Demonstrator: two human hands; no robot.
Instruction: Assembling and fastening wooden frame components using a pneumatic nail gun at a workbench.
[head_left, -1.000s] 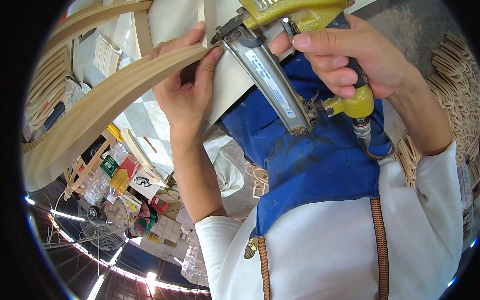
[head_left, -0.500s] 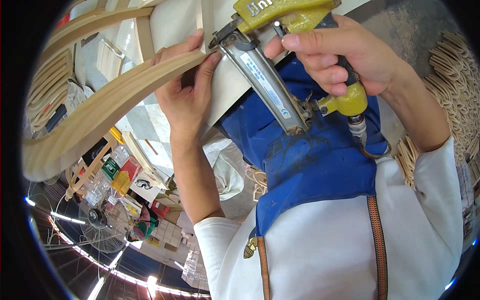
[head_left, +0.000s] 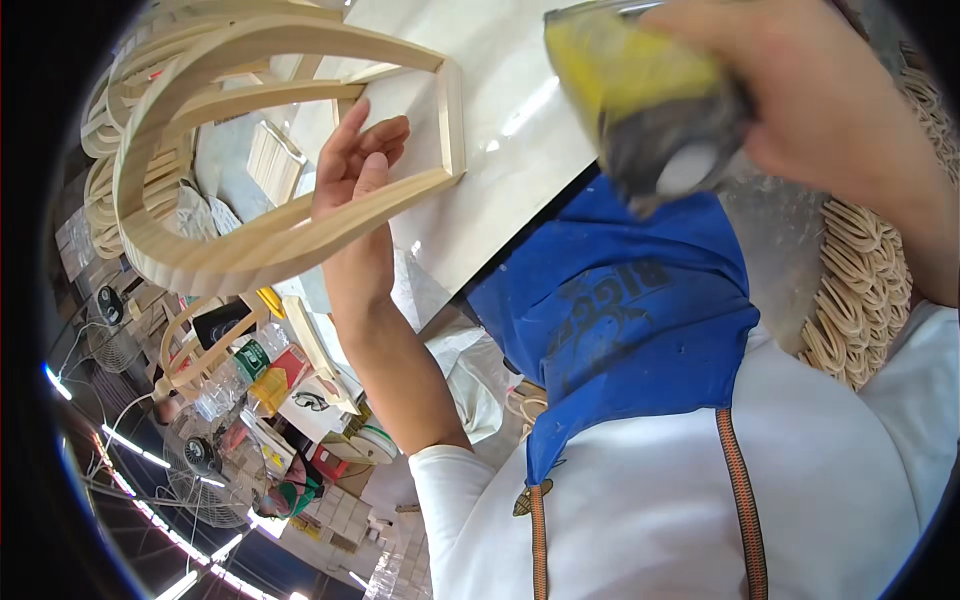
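Note:
A pale wooden frame (head_left: 290,265), curved into a loop with a short straight crosspiece (head_left: 452,120) at its right end, stands on the light worktop (head_left: 510,150). My left hand (head_left: 360,165) is inside the loop with its fingers apart and loosely curled. The near curved side of the frame passes in front of its palm. My right hand (head_left: 800,90), smeared by motion, is wrapped round a yellow and black pneumatic nail gun (head_left: 640,80) at the upper right. The gun is away from the wood, and its far end is blurred.
More curved wooden frames (head_left: 125,95) are gathered at the far left. Bent wooden pieces (head_left: 860,290) are piled on the floor at the right. Bottles, boxes and a fan (head_left: 203,455) fill the lower left. My blue apron (head_left: 620,310) meets the worktop's edge.
The nail gun has swung right, off the frame's corner, and turned. My left hand has loosened from that corner, its fingers now apart. More of the frame's loop shows.

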